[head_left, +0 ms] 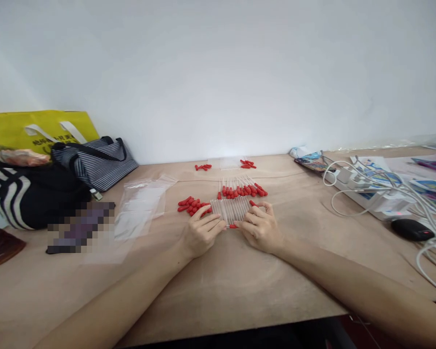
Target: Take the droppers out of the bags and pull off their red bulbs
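At the table's middle my left hand point(204, 230) pinches the clear tube of a dropper, mostly hidden by the fingers. Facing it, my right hand point(260, 227) closes on the red rubber bulb point(233, 226) at the dropper's other end. Just beyond my fingers lies a row of clear tubes point(229, 210) side by side. Another red bulb point(253, 203) shows by my right fingers; whether they touch it I cannot tell. Beside my left hand is a pile of loose red bulbs point(193, 205). Farther back rest several droppers with bulbs fitted point(236, 190).
More red bulbs point(247, 164) and tubes point(229, 163) lie near the wall. Clear plastic bags point(140, 206), a striped bag point(94, 162) and a yellow bag point(39, 126) are at left. A power strip point(370, 203), tangled white cables point(430, 213) and a black mouse point(412, 229) occupy the right.
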